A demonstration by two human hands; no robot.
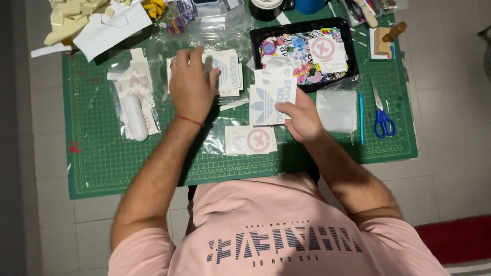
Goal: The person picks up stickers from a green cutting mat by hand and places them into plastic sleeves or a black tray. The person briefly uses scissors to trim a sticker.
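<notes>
A black tray [348, 48] brims with colourful stickers [302, 51]; your right hand [302, 120] pinches upright white sticker sheets [268, 99], your left hand [192, 84] presses flat on a sticker stack [230, 71].

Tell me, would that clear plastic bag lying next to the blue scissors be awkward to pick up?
Probably a little. The clear plastic bag looks thin and crinkled, so it would likely flop and sag when lifted. It seems very light, so a nudge might slide it across the green cutting mat. Its glossy film could be slippery, yet hardly fragile.
</notes>
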